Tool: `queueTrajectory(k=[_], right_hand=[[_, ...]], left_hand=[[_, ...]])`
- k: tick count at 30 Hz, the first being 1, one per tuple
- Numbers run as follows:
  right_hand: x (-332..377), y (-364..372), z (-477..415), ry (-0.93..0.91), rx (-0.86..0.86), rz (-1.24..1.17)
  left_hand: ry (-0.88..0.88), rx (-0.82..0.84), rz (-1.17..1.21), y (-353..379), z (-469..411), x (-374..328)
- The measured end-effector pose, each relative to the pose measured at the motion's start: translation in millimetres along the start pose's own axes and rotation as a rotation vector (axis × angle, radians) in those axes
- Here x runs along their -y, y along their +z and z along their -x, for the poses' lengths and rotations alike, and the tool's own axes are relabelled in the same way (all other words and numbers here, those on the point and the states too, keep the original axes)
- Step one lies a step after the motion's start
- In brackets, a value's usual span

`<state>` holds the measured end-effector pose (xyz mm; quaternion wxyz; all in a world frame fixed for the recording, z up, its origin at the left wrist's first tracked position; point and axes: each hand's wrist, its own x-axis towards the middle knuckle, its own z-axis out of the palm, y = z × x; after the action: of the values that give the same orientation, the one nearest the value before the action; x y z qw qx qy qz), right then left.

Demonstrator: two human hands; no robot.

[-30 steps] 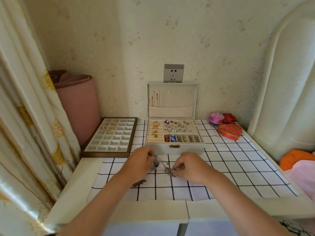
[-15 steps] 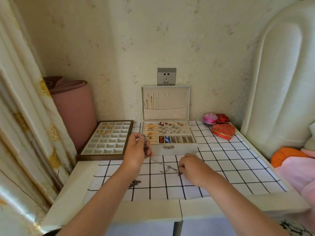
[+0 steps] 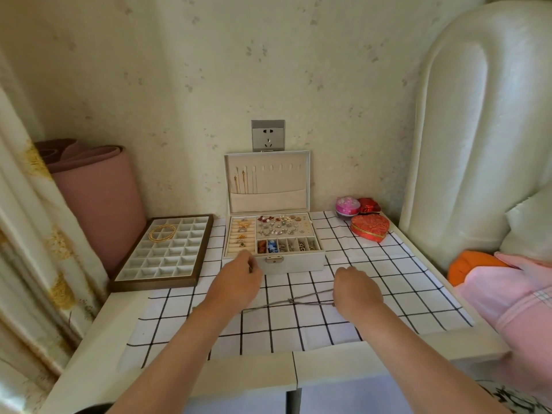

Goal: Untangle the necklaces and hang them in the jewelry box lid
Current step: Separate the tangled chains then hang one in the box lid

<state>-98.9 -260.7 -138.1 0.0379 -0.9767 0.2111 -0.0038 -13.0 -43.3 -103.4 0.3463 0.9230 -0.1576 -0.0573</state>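
On the tabletop, before the box: necklace chain (image 3: 301,300) stretched between left hand (image 3: 239,282) and right hand (image 3: 357,289), both curled, apparently pinching its ends. Use light tension, tease the mid-chain snag loose, then hook it onto the jewelry box lid (image 3: 286,182).

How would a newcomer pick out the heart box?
Find the open jewelry box by the wall. To its right, three small containers sit together. The heart box is the front one: red, gold-rimmed, heart-shaped, unlike the round pink box and smaller red box behind.

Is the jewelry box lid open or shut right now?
Open: the lid stands upright behind the box, hung chains showing inside.
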Motion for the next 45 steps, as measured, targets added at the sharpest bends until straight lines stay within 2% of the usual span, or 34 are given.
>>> queueTrajectory(k=[2, 4, 7, 10, 14, 18, 21, 25, 28, 29, 31, 35, 37, 39, 42, 45], right_hand=[[-1, -2, 0, -0.069, -0.063, 0.030], [1, 0, -1, -0.231, -0.109, -0.016], [8, 5, 0, -0.432, -0.076, -0.168], [14, 8, -1, -0.494, -0.057, -0.196], [15, 4, -4, -0.482, -0.094, -0.156], [16, 6, -2, -0.393, -0.138, 0.092], [10, 8, -3, -0.295, -0.133, 0.155], [5, 7, -6, -0.252, -0.153, 0.013], [9, -3, 0, -0.255, -0.098, -0.355], [12, -9, 3, -0.260, -0.054, -0.488], [18, -19, 8, -0.280, -0.004, -0.668], [29, -31, 8, -0.291, 0.015, -0.881], [34, -36, 7, -0.274, 0.029, -1.008], [38, -44, 8, -0.279, 0.026, -1.069], [41, -50, 6, -0.314, -0.016, -0.984], [44, -57, 0, -0.341, 0.016, -0.908]], left_hand=[[0.041, 0.034, -0.159, 8, 3, 0], [0.045, 0.083, -0.211, 15, 3, -1], [0.100, 0.129, -0.314, 22, 1, -2], [0.231, 0.104, -0.419, 27, -1, -1], [0.386, 0.160, -0.448, 33, 1, -2], [0.365, 0.163, -0.485, 34, 0, -3], [0.331, 0.160, -0.520, 35, -1, -4], [0.305, 0.127, -0.704, 33, -2, -2], [0.344, 0.093, -0.800, 30, -2, 1], [0.357, 0.099, -0.718, 30, -2, 2], [0.337, 0.115, -0.377, 30, 1, -3], [0.258, 0.275, 0.383, 32, 10, -28], [0.203, 0.325, 0.603, 31, 14, -36], [0.184, 0.317, 0.628, 28, 13, -36], [0.192, 0.317, 0.541, 22, 10, -31], [0.183, 0.354, 0.515, 11, 7, -30]])
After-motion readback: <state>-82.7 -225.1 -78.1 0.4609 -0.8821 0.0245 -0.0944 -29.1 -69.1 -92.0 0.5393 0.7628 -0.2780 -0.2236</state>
